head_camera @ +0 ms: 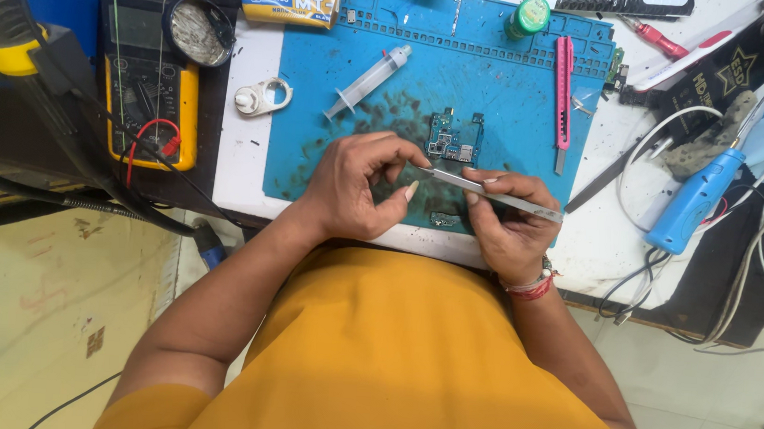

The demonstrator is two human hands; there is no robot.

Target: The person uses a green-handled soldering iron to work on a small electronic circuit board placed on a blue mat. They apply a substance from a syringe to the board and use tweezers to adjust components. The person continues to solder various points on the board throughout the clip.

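A small blue circuit board (451, 139) lies on the blue work mat (496, 80). My right hand (509, 227) grips metal tweezers (498, 195), their tip pointing left toward my left hand. My left hand (357, 186) meets the tweezers' tip with thumb and forefinger just below the board; whether it pinches a small part I cannot tell. A tiny dark component (443, 219) lies on the mat between my hands.
On the mat: a syringe (368, 83), a pink utility knife (564, 89), a green-capped jar (528, 16). A yellow multimeter (147, 76) with leads sits left, a glue tube (293, 1) behind, a blue handheld tool (694, 200) and cables right.
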